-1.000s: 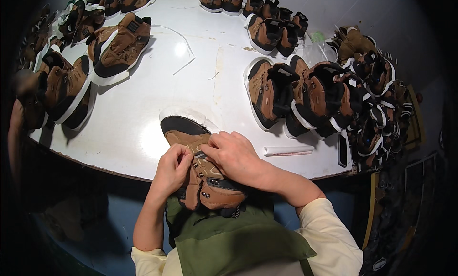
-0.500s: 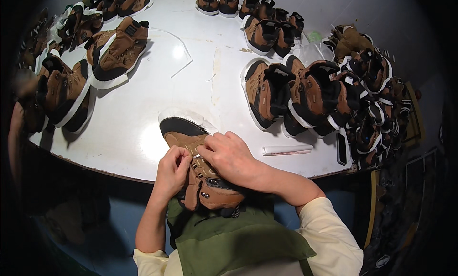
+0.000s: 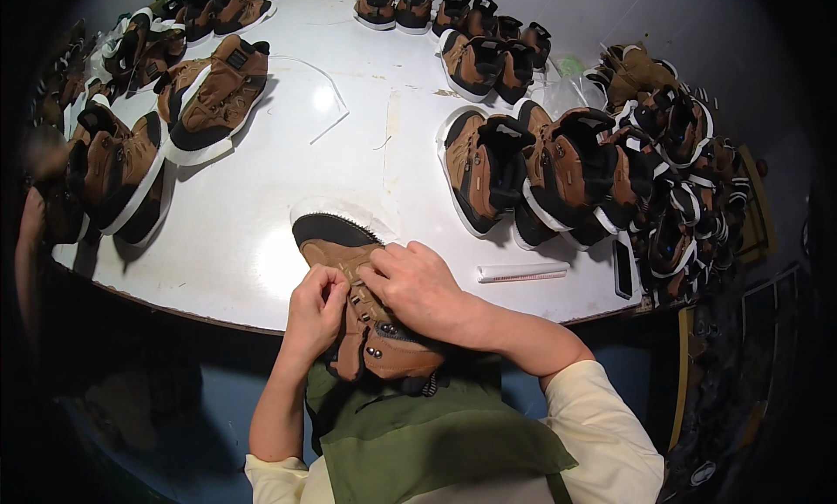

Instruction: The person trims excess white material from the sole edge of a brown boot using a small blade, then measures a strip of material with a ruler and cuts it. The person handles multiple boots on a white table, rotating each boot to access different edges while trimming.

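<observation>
A brown and black hiking shoe (image 3: pixel 370 312) with a white sole edge rests at the table's near edge, toe pointing away and its heel end over my green apron (image 3: pixel 436 447). My left hand (image 3: pixel 317 310) is closed in a pinch at the left side of the lacing area. From the right, my right hand (image 3: pixel 414 282) lies over the shoe, its thumb and fingers pressed together near the upper eyelets. Both fingertips almost meet above the tongue. Whatever sits between them is too small and hidden to name. No laces show along the lower metal hooks.
Similar shoes stand at the left (image 3: pixel 118 168), at the right (image 3: pixel 488 168) and along the table's back. A white rolled tube (image 3: pixel 521 273) and a phone (image 3: pixel 622 267) lie right of my hand. A thin white strip (image 3: pixel 330 126) curves across the white table (image 3: pixel 253 199).
A small white piece that showed between my fingertips is now mostly out of sight. My hands keep nearly the same place, and the shoe has hardly moved.
</observation>
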The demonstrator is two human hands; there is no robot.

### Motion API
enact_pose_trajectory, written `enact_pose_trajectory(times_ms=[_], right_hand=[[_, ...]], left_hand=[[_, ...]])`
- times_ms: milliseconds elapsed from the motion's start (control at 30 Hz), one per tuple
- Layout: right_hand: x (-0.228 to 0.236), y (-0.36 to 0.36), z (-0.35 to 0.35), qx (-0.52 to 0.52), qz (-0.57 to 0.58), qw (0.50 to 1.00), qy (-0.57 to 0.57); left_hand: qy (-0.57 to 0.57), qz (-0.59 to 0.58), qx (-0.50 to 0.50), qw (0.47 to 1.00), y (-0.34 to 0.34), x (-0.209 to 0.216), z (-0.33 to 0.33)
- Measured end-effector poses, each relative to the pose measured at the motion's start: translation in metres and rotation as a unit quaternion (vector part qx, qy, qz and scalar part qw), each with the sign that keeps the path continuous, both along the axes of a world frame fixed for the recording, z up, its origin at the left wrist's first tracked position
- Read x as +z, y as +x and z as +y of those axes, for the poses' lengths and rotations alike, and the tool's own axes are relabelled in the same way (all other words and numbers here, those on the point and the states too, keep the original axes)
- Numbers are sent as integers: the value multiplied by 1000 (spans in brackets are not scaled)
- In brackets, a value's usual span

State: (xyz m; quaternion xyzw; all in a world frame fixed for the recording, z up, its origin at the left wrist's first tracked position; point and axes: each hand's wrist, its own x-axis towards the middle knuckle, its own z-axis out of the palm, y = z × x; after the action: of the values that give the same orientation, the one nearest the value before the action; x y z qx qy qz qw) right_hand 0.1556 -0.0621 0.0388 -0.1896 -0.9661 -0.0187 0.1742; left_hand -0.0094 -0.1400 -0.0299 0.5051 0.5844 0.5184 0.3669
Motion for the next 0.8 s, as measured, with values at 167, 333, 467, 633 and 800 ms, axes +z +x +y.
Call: enact_pose_trajectory(times_ms=[167,333,467,633,800], right_hand=[[2,4,6,-11,35,999,-34],[11,24,19,-107,137,967,-184],[-2,48,30,-190,265,890,-320],[-26,68,36,-223,314,732,-563],[-22,69,33,-242,215,639,-698]], left_hand=[[-49,-178,11,983,-7,3,-3],[29,-318,36,947,-28,14,-35],[8,-297,27,955,-56,-9,-96],[-286,109,-67,950,-70,-49,-169],[-102,318,-62,941,-41,-47,-170]])
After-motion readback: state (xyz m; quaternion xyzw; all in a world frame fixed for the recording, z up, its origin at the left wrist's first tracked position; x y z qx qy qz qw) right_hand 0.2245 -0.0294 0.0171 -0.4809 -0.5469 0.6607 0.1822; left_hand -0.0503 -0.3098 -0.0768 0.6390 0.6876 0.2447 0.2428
